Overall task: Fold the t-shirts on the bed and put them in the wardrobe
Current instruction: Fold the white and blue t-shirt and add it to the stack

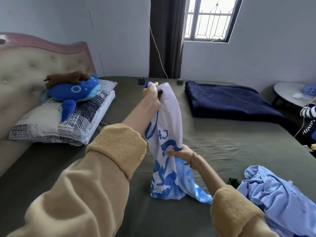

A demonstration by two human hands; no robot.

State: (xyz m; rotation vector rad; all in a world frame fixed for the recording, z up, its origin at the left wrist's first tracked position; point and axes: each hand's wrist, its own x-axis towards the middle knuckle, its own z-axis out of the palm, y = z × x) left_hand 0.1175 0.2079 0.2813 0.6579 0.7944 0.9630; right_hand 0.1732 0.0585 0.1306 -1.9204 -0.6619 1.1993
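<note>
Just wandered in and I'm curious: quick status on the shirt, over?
Left hand grips white-and-blue t-shirt at top, held up. Right hand pinches its middle. Hem brushes bed. Light blue garment lies crumpled at right, waiting.

Home bedroom: wide bed (222, 144) with padded headboard (25, 65), stacked pillows (51, 124), plush toy (73, 91), curtained barred window (210, 17).

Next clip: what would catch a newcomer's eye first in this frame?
The white t-shirt with blue print, held up in mid-frame over the olive bed: the left hand grips its top while the right hand holds it lower down, its hem touching the sheet. Next, the bright blue plush toy on the pillows at left. A crumpled light blue garment lies at lower right.
</note>
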